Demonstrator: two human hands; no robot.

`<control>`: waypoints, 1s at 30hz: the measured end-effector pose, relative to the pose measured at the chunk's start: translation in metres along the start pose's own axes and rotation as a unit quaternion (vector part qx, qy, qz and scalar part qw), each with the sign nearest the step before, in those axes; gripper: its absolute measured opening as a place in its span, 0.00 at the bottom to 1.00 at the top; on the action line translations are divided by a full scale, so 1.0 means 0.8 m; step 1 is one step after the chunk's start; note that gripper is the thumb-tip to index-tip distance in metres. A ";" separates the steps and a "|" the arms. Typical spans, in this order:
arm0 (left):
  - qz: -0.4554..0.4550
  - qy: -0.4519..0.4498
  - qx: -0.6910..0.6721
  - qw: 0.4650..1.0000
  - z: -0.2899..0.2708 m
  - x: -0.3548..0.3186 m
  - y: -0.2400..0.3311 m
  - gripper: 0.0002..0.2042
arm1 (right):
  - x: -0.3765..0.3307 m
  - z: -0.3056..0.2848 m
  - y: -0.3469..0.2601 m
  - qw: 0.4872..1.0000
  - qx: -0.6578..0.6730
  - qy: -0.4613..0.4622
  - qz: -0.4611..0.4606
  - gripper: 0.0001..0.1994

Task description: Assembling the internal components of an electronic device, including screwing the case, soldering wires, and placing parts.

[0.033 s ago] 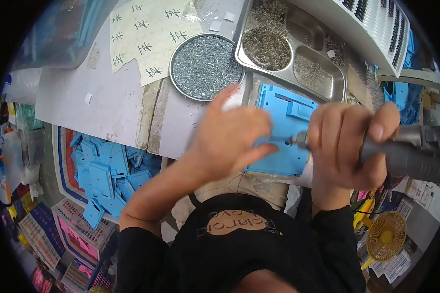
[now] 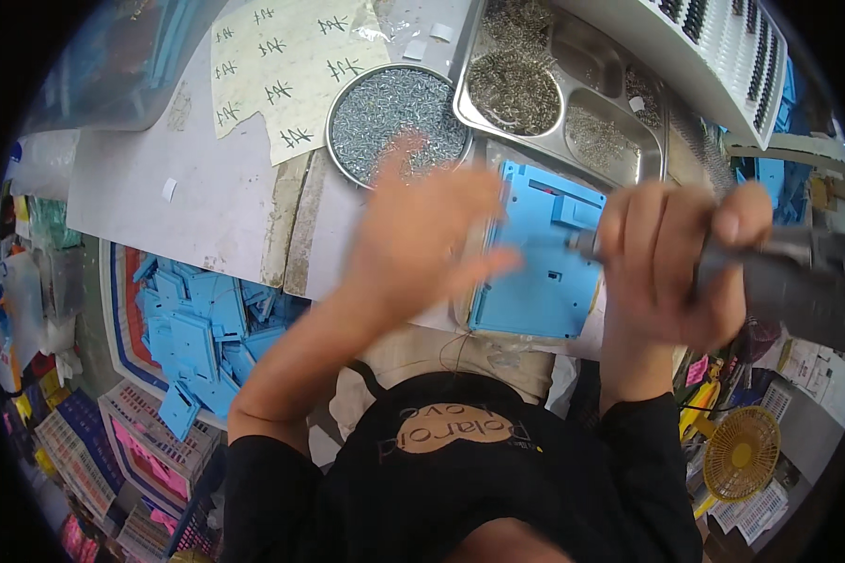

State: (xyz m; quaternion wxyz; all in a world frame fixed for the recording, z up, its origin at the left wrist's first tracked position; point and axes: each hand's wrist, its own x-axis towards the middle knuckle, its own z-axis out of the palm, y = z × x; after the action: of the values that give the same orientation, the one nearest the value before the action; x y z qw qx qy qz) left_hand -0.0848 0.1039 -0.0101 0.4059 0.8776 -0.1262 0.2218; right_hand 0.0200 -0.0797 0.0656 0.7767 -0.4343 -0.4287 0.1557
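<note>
My right hand (image 2: 671, 263) is wrapped round a dark power screwdriver (image 2: 789, 281), held sideways over the bench. Its bit end (image 2: 577, 244) points left, above the blue plastic panel (image 2: 535, 296). The panel lies flat in front of me, with a raised block and small holes on its face. My left hand (image 2: 432, 235) hovers at the panel's left edge, near the round metal dish (image 2: 371, 141) of small silver screws. Motion smears its fingers; the thumb stands apart from them, and I cannot make out anything held.
A steel compartment tray (image 2: 573, 155) of small metal parts stands behind the panel. A white rack (image 2: 723, 56) with black pieces is at far right. At left, a crate (image 2: 117, 310) holds several blue panels. A marked paper sheet (image 2: 253, 75) lies at the back; a yellow fan (image 2: 742, 455) stands low right.
My left hand has moved up and left, away from the bit, toward the screw dish. The screwdriver's bit has risen slightly from the panel's middle, uncovering a small slot there.
</note>
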 end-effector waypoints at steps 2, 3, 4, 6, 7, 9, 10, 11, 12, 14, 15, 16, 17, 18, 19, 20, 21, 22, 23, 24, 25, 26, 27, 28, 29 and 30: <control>-0.071 0.033 0.216 0.973 -0.017 0.016 -0.043 0.09 | 0.012 -0.013 0.018 0.998 -0.020 0.048 -0.038 0.11; -0.106 0.050 0.320 0.940 -0.021 0.019 -0.058 0.08 | 0.014 -0.019 0.032 0.994 -0.025 0.085 -0.057 0.12; -0.101 0.033 0.313 0.944 -0.022 0.016 -0.060 0.07 | 0.016 -0.024 0.042 0.994 -0.058 0.080 -0.042 0.11; -0.092 -0.002 0.295 0.951 -0.018 0.007 -0.066 0.05 | 0.019 -0.031 0.064 0.994 -0.029 0.083 -0.057 0.09; -0.099 0.005 0.275 0.956 -0.018 0.006 -0.068 0.05 | 0.019 -0.031 0.066 0.995 -0.026 0.080 -0.056 0.09; -0.112 0.020 0.234 0.966 -0.018 0.006 -0.071 0.04 | 0.019 -0.031 0.070 0.995 -0.020 0.076 -0.054 0.09; -0.115 0.017 0.228 0.967 -0.017 0.005 -0.074 0.04 | 0.018 -0.030 0.074 0.995 -0.021 0.088 -0.047 0.09; -0.119 0.015 0.221 0.968 -0.013 0.005 -0.078 0.04 | 0.016 -0.028 0.079 0.994 -0.022 0.100 -0.040 0.09; -0.123 0.014 0.214 0.969 -0.011 0.004 -0.082 0.04 | 0.016 -0.026 0.083 0.993 -0.023 0.112 -0.032 0.09; -0.108 0.027 0.240 0.964 -0.006 0.007 -0.084 0.05 | 0.017 -0.028 0.084 0.994 -0.037 0.100 -0.023 0.08; -0.102 0.031 0.254 0.961 -0.004 0.007 -0.085 0.05 | 0.016 -0.028 0.085 0.994 -0.042 0.095 -0.017 0.07; -0.095 0.034 0.264 0.959 -0.003 0.006 -0.088 0.06 | 0.015 -0.025 0.084 0.992 -0.090 0.090 0.002 0.07; -0.088 0.036 0.274 0.957 -0.002 0.007 -0.090 0.07 | 0.016 -0.019 0.080 0.987 -0.138 0.085 0.021 0.06; -0.080 0.038 0.282 0.955 0.000 0.008 -0.092 0.08 | 0.016 -0.016 0.077 0.978 -0.188 0.080 0.040 0.06; -0.082 0.021 0.275 0.958 0.000 0.010 -0.094 0.08 | 0.014 -0.017 0.079 0.974 -0.211 0.073 0.030 0.06; -0.084 0.004 0.267 0.960 -0.001 0.011 -0.095 0.09 | 0.012 -0.020 0.084 0.970 -0.234 0.066 0.020 0.06; -0.087 -0.013 0.261 0.961 -0.002 0.011 -0.095 0.09 | 0.012 -0.020 0.085 0.967 -0.244 0.064 0.018 0.06; -0.084 -0.014 0.255 0.963 -0.004 0.011 -0.095 0.09 | 0.013 -0.020 0.087 0.965 -0.254 0.061 0.015 0.06; -0.082 -0.015 0.250 0.965 -0.005 0.010 -0.096 0.09 | 0.014 -0.018 0.087 0.965 -0.254 0.064 0.021 0.06; -0.078 -0.013 0.245 0.966 -0.007 0.012 -0.095 0.10 | 0.016 -0.017 0.084 0.973 -0.222 0.063 0.019 0.06; -0.078 -0.003 0.242 0.967 -0.009 0.014 -0.092 0.09 | 0.019 -0.017 0.079 0.980 -0.190 0.061 0.016 0.06; -0.079 0.008 0.240 0.968 -0.012 0.014 -0.086 0.09 | 0.018 -0.019 0.068 0.991 -0.123 0.056 0.007 0.06; -0.084 0.015 0.238 0.968 -0.013 0.010 -0.082 0.08 | 0.013 -0.019 0.059 0.997 -0.053 0.052 0.003 0.06; -0.084 0.022 0.229 0.970 -0.013 0.008 -0.080 0.07 | 0.016 -0.015 0.047 0.999 -0.011 0.026 0.014 0.07; -0.084 0.029 0.221 0.971 -0.012 0.007 -0.078 0.06 | 0.011 -0.012 0.053 0.999 -0.025 0.042 0.017 0.08; -0.078 0.037 0.209 0.974 -0.012 0.009 -0.074 0.06 | 0.006 -0.009 0.057 0.997 -0.046 0.059 0.017 0.09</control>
State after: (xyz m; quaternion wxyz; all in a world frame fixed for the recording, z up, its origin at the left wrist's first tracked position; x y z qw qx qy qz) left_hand -0.0573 0.1485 -0.0401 0.2340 0.9412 0.0066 0.2434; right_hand 0.0341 -0.0542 0.0293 0.7768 -0.4857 -0.3814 0.1231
